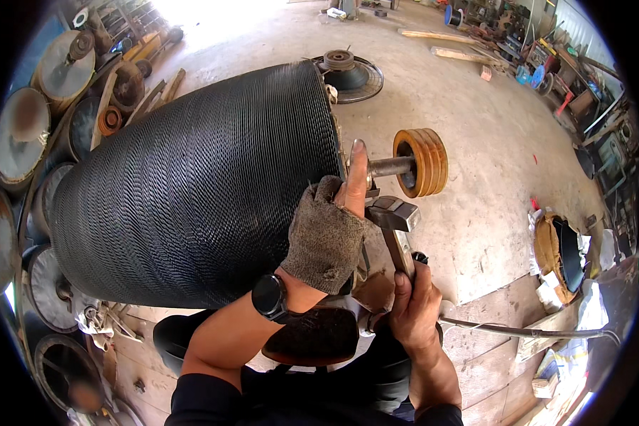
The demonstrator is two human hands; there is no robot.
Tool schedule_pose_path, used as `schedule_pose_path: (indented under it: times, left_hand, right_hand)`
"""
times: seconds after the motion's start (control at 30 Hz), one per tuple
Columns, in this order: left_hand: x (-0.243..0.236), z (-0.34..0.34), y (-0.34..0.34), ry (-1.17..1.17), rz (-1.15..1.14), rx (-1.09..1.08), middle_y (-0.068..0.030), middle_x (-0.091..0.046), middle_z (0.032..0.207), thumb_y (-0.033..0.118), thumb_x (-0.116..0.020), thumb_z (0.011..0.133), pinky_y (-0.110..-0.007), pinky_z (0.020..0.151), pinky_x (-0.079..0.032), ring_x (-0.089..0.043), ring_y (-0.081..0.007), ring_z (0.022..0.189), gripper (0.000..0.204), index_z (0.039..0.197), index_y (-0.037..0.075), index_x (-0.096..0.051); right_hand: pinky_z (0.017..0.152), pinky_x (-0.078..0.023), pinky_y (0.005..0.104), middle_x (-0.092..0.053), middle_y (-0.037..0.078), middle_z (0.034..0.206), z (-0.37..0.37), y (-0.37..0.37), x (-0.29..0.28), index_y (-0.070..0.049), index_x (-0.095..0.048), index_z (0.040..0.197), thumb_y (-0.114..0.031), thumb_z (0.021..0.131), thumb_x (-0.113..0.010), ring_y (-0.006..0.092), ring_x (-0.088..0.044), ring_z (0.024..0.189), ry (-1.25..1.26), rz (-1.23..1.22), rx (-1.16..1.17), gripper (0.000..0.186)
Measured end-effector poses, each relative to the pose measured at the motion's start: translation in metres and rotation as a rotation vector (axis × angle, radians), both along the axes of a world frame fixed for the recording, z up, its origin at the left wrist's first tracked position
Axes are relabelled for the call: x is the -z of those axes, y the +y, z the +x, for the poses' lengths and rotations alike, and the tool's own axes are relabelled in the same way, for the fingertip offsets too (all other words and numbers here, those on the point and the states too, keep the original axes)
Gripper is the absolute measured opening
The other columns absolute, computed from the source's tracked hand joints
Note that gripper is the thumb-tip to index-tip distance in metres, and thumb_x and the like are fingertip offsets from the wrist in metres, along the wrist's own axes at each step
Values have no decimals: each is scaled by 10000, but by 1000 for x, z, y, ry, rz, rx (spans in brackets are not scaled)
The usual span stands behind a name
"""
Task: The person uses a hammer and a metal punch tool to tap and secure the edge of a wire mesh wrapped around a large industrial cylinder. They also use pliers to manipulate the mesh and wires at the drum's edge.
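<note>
A large black drum [192, 177], wound with fine ridges, lies on its side before me. At its right end, my left hand [326, 231] wears a worn grey-brown glove and a dark watch on the wrist. One bare finger stretches up along the drum's edge; the gloved fingers are curled, and whatever they hold is hidden. My bare right hand [415, 312] is closed round the handle of a hammer [396, 213]. The hammer's metal head is up, just right of my left hand. From the drum's end a metal shaft [390, 166] runs to a yellow-brown grooved pulley [432, 163].
Several drums and discs [21, 135] are stacked along the left. A round wire guard [366, 82] lies beyond the drum. At the right are an open sack [550, 255] and a rod or hose [525, 331]. Planks [444, 35] and machine parts line the far right.
</note>
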State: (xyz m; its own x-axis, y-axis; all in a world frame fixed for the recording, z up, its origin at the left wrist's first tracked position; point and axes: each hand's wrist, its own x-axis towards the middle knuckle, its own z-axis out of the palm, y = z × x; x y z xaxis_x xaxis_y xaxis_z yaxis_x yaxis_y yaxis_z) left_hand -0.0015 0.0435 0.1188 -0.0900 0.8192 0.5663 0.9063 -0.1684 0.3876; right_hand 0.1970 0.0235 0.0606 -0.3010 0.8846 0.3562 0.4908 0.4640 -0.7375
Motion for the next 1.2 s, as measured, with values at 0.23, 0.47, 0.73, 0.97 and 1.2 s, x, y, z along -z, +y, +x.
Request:
schedule_pose_path:
  times: [0.23,0.47,0.73,0.97,1.2]
  left_hand:
    - [0,-1,0,70,52,8,-178,-626,926,10,-697,813,-470,833,-506,-620,-349,851,988,1649,1,-171]
    - [-6,0,-3,140,42,-25,-117,-655,901,65,-657,906,-405,859,-518,-632,-280,883,859,1625,-58,-203]
    - [-4,0,2,158,87,-35,-106,-651,880,69,-658,909,-403,850,-512,-635,-282,881,865,1627,-55,-193]
    - [-7,1,-4,164,56,-54,-108,-663,897,67,-641,929,-395,846,-519,-638,-279,883,831,1622,-59,-201]
    - [-2,-1,1,144,105,-25,-108,-644,866,48,-631,929,-401,827,-523,-627,-280,851,805,1615,-64,-224]
  right_hand:
    - [571,-469,513,-621,261,756,0,3,9,15,-540,1167,-203,1086,-526,497,-623,665,-19,30,0,233]
    - [579,-489,521,-632,266,761,-1,-1,7,12,-561,1147,-161,1051,-566,501,-639,681,-62,32,26,197]
    - [570,-490,522,-634,284,750,-4,2,12,19,-579,1186,-159,1056,-554,505,-648,674,-46,41,36,222]
    - [520,-430,532,-606,286,711,-8,3,13,23,-539,1205,-161,1067,-539,510,-609,617,-70,7,23,230]
    - [513,-412,512,-572,263,667,-10,3,15,21,-533,1071,-201,1077,-543,492,-572,582,39,-1,26,222]
